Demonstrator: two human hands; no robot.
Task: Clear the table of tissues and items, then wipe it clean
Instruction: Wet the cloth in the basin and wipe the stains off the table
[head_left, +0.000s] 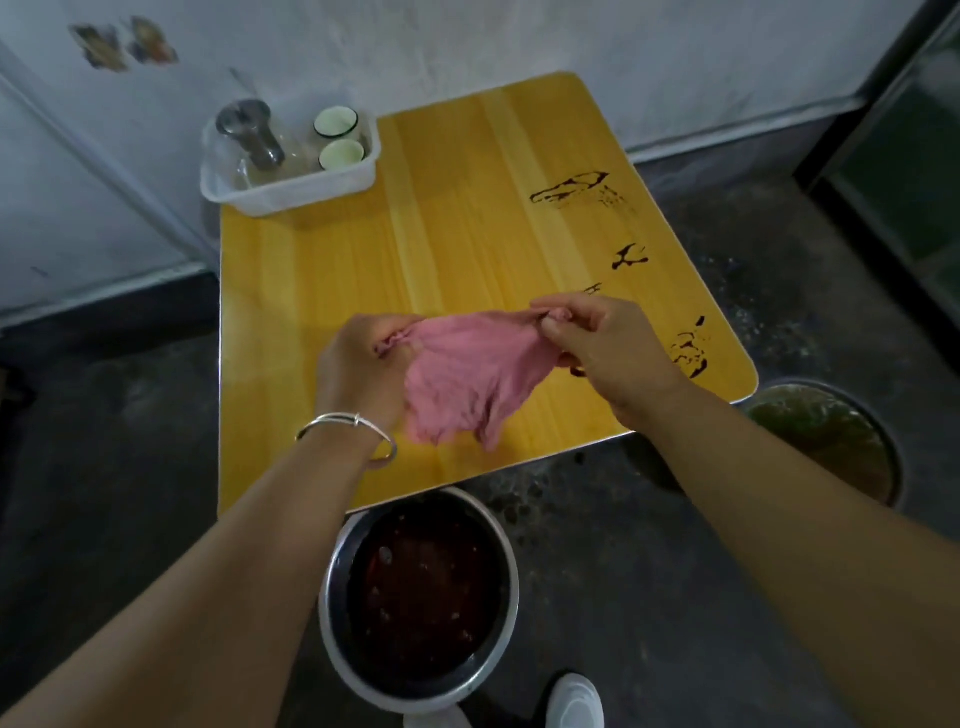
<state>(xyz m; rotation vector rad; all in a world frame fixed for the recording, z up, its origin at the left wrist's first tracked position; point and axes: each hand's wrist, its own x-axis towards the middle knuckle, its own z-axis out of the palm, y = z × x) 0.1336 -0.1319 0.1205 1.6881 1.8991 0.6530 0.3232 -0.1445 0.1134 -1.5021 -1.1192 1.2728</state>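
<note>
Spreading cloth (470, 376) above table (332, 270): left hand (363, 364) grips one bunched corner, right hand (597, 343) pinches other. Clearing looks done; wiping in hand. Dark stains (571, 189) along right edge. Next: lay cloth flat, press, sweep across stains.

wrist, left: thin silver bangle (347, 434) (small bead on it) | forearms: bare | foot: white shoe (575, 699)
</note>
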